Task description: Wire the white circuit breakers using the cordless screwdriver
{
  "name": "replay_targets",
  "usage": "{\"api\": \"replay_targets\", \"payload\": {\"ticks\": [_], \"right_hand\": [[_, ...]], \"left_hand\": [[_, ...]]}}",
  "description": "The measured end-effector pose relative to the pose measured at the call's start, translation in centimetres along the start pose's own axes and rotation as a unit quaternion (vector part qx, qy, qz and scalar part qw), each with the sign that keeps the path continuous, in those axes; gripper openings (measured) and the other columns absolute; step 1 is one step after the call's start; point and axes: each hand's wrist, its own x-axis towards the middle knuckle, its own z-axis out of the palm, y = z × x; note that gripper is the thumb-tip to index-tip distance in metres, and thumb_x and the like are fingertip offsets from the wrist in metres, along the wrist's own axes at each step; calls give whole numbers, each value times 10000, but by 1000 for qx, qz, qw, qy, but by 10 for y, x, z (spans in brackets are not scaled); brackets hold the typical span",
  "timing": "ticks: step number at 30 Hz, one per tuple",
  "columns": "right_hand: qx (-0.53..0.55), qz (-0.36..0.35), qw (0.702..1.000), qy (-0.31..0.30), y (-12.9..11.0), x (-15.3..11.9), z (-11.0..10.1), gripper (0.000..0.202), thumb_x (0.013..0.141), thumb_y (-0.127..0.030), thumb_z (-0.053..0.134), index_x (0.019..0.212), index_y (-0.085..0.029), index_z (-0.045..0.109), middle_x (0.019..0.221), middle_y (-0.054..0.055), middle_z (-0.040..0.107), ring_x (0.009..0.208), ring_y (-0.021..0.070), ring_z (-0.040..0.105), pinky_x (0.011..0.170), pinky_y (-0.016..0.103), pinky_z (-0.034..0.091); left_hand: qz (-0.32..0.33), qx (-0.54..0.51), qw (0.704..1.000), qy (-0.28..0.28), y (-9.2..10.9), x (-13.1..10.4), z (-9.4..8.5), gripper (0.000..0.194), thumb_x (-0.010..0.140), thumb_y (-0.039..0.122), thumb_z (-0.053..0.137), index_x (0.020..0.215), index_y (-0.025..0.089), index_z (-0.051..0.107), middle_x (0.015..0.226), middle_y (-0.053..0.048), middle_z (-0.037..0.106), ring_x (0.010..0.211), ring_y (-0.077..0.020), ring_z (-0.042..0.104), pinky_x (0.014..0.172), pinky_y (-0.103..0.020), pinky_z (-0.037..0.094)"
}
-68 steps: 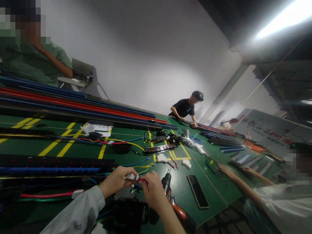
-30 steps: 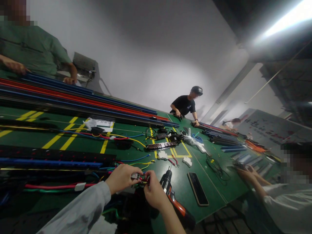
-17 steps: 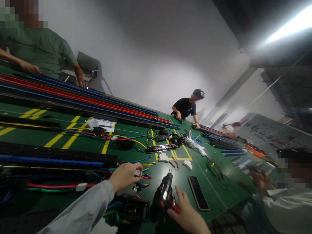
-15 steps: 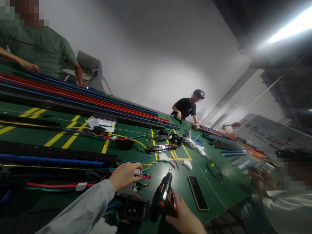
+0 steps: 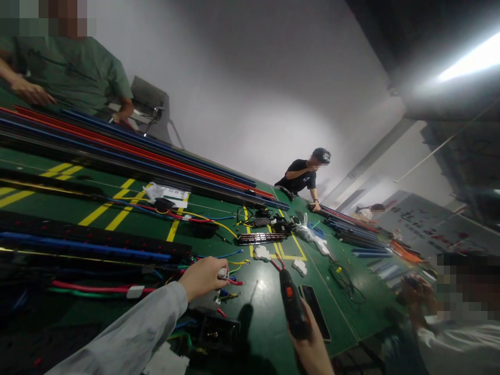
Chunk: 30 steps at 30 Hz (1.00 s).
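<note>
My left hand point(image 5: 203, 278) is closed on a small whitish connector point(image 5: 223, 273), pinched between thumb and fingers above the loose wire ends. Red, blue and yellow wires with ring terminals point(image 5: 245, 262) lie just past it. My right hand point(image 5: 312, 346) grips a black and orange cordless drill point(image 5: 294, 304), raised over the table and pointing away from me. Under my left forearm is an open black box point(image 5: 219, 330) with wires beside it. A phone point(image 5: 318, 317) lies on the table, partly hidden by the drill and my hand.
Long blue and red rails point(image 5: 156, 156) run along the far side of the green table point(image 5: 269, 317). White plastic pieces point(image 5: 300, 266), a black cable point(image 5: 346, 281) and a plastic bag point(image 5: 310, 232) lie ahead. Several other people work around the table, one point(image 5: 453, 333) close at the right.
My right hand has lifted and turned the drill, moving it right so it covers part of the phone. My left hand has barely moved. The person in black has raised one hand toward the head.
</note>
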Motion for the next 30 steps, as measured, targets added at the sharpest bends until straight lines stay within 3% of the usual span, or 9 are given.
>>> {"api": "replay_targets", "payload": {"ticks": [3,5,7,10,14,19,24,30], "right_hand": [[185,-7,982,-34,-17,10,-21,484,700,-454,660,1114,-203,652,1074,107,690,888,288,676,819,427,548],[237,10,968,-82,-34,16,-32,436,662,-469,707,992,-184,697,888,88,706,668,231,648,741,425,557],[236,29,964,-120,-53,19,-40,408,660,-489,733,905,-163,717,722,56,676,531,174,580,632,371,546],[168,44,971,-166,-81,20,-51,393,668,-502,757,872,-167,734,633,24,637,504,144,545,514,283,490],[133,12,965,-227,-114,21,-62,373,700,-480,753,921,-180,731,721,32,669,586,145,575,535,258,507],[151,-62,944,-287,-145,26,-68,503,730,-381,731,1188,-196,636,963,59,697,732,168,637,575,261,539],[134,-69,946,-285,-155,28,-61,719,716,-305,724,1380,-217,464,910,35,702,695,164,651,557,256,545],[79,-77,950,-291,-170,31,-58,709,718,-207,687,1385,-225,447,850,7,694,596,121,620,530,230,536]], "left_hand": [[10,2,1000,1,-1,0,0,229,754,454,668,916,294,691,876,-21,737,849,-221,679,670,-258,395],[10,-2,1000,1,-1,0,0,226,748,442,680,916,290,693,875,-23,739,855,-220,682,684,-257,402],[4,-10,1000,-4,-1,0,-1,231,738,434,696,912,283,695,884,-26,740,856,-217,684,687,-251,407],[1,-16,1000,-11,-1,-1,-1,243,729,435,706,914,279,697,884,-30,742,848,-215,685,677,-246,408],[8,-1,1000,1,-1,-2,-1,246,744,454,687,927,290,697,883,-33,745,848,-225,687,671,-258,406],[-11,8,1000,-11,1,-2,-2,243,729,454,698,912,294,698,889,-35,746,872,-240,691,673,-268,410],[-7,-2,1000,-10,1,-2,-3,220,722,414,704,901,286,696,888,-34,749,873,-236,693,664,-264,407],[1,5,1000,-3,-3,-1,1,198,725,399,694,894,297,699,861,-25,745,837,-228,689,655,-260,405]]}}
